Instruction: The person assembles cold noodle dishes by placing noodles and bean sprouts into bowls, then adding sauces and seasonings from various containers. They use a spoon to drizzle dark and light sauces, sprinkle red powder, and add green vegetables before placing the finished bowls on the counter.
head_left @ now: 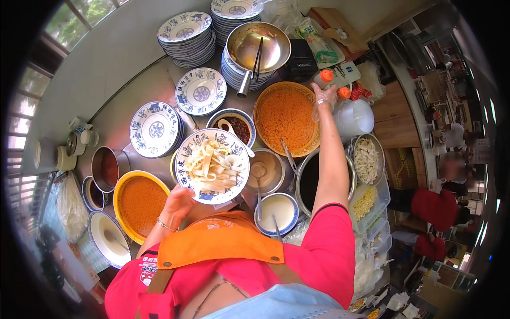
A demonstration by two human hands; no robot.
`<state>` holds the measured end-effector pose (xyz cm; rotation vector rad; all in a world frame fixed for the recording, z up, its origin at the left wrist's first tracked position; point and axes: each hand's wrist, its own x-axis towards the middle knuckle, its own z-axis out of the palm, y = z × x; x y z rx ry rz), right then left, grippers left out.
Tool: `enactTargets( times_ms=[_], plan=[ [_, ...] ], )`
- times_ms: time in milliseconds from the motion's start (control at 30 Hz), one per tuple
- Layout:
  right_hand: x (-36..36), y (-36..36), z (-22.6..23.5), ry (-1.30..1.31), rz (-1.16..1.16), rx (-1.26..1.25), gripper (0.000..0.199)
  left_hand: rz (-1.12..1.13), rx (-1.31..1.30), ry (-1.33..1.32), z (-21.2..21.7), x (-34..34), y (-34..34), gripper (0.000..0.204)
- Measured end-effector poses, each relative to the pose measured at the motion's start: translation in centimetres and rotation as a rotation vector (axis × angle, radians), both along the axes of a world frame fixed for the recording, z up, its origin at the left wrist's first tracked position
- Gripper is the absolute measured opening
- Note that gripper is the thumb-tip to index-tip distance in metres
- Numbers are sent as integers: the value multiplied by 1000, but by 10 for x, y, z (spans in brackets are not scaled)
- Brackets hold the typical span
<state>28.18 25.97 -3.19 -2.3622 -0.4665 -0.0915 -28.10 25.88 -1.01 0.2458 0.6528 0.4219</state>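
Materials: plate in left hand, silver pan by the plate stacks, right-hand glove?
Plate: ceramic or melamine, can't tell which; smooth white face, blue pattern on the rim.
Pan: probably stainless steel, fairly polished; silvery, with bright reflections inside.
Glove: likely thin plastic film, slightly glossy; see-through and crinkled.

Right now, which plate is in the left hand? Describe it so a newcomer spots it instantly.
Start at the grey counter; along its near side, just beyond the orange apron, find the left hand. It holds a round white plate with a blue-patterned rim. Unlike the similar plates behind, this one carries pale, noodle-like strips.
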Motion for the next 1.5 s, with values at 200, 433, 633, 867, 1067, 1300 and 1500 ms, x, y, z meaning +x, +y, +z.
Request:
enactTargets(
  times_ms=[200,433,633,867,1067,1300,1500],
  plan=[
    [42,39,-21,-13,-67,44,68,-12,24,56,-2,10,10,69],
    [41,27,-5,-244,75,112,62,-90,34,-20,-5,37,35,61],
    [-52,-6,100,-825,753,-8,56,-138,104,-81,-10,63,46,52],
    [-157,-42,194,-1306,1150,-416,46,-184,105,-123,5,97,42,44],
    [-194,-56,216,-1418,1152,-486,41,-169,84,-112,25,103,25,44],
    [-205,-88,219,-1426,1122,-560,41,-176,111,-152,21,93,21,46],
    [-200,-94,220,-1315,997,-510,45,-220,138,-165,26,94,23,45]
  ],
)
